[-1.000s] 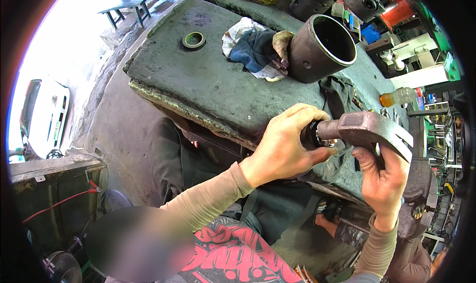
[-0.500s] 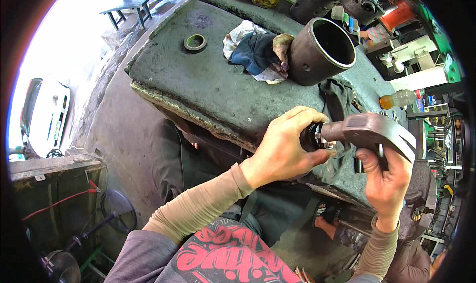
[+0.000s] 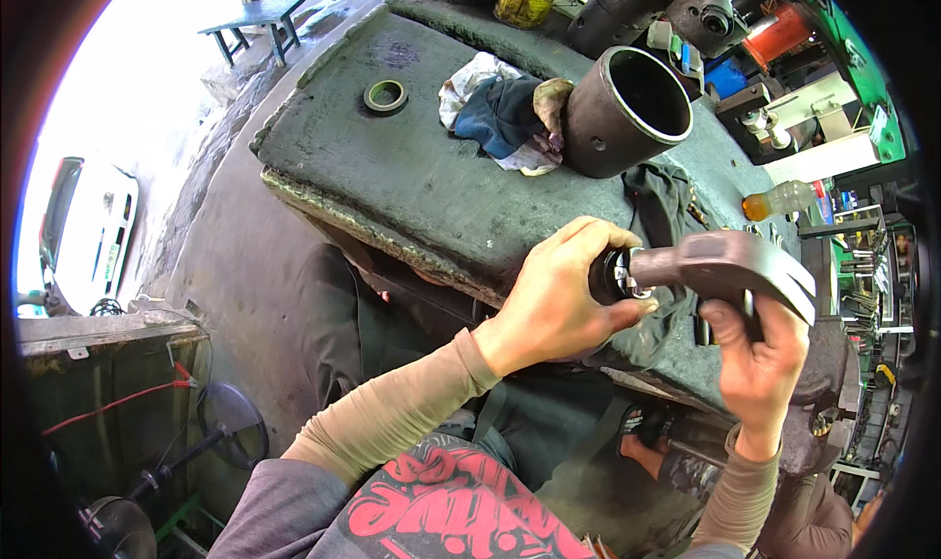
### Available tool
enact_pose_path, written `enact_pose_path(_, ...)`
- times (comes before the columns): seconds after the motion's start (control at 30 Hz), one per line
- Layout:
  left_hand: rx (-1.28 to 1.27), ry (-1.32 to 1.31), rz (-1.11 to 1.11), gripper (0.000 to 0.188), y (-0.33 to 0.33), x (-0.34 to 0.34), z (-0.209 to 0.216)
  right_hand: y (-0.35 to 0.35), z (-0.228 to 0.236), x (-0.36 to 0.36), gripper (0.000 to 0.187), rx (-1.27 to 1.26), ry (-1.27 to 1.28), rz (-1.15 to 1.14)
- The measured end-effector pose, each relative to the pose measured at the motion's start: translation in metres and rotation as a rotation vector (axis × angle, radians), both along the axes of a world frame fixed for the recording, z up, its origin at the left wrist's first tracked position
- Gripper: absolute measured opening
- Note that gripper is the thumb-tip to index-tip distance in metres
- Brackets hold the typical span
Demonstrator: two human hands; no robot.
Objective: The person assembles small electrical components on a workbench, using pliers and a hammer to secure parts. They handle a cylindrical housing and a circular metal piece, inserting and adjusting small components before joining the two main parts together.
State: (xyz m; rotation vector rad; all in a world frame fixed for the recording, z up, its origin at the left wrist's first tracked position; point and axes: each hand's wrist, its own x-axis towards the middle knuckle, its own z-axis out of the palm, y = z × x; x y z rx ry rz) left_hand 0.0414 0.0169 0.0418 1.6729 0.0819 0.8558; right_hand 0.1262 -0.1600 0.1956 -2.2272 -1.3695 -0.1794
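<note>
White vehicle (image 3: 116, 221) at 9 o'clock; dark wheel (image 3: 232, 424) on a shaft at 8. Metal ring (image 3: 385, 97) lies flat at 11 on the dark, worn surface (image 3: 392, 187). Blue-and-white rag (image 3: 500, 118) bunched around 12, against the thick-walled dark cylinder (image 3: 608, 128), which stands between 1 and 2, open end up and tilted in view. Ring, rag and cylinder all appear slightly lower than half a second ago; the background shifts too, so likely just the head.

Left hand (image 3: 554, 294) just right of centre, toward 3: fingers wrapped around a small black part (image 3: 605, 278) with shiny metal at its right end. Grip same as before. Part is held up in front of the surface's near edge. Dark cloth (image 3: 659, 206) lies behind it at 2.

Blue container (image 3: 725, 77) at 2 is in plain view; in the previous frame another person shows at that spot. Hammer (image 3: 730, 260) at 3, head end-on to the part; can't tell if touching. Right hand (image 3: 760, 358), between 3 and 4, stays clenched on the hammer, some fingers hidden by its head. Bottle (image 3: 779, 201) with amber liquid lies between 2 and 3.
</note>
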Motion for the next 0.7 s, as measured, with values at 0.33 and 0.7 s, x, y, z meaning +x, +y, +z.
enact_pose_path(0.33,-0.031,0.13,0.006,0.091,-0.011,-0.007,0.01,-0.089,-0.036,-0.023,0.026,0.373,0.382,-0.333)
enact_pose_path(0.7,0.054,0.088,0.037,0.082,-0.003,-0.002,-0.009,-0.155,-0.103,0.018,0.027,0.385,0.337,-0.726)
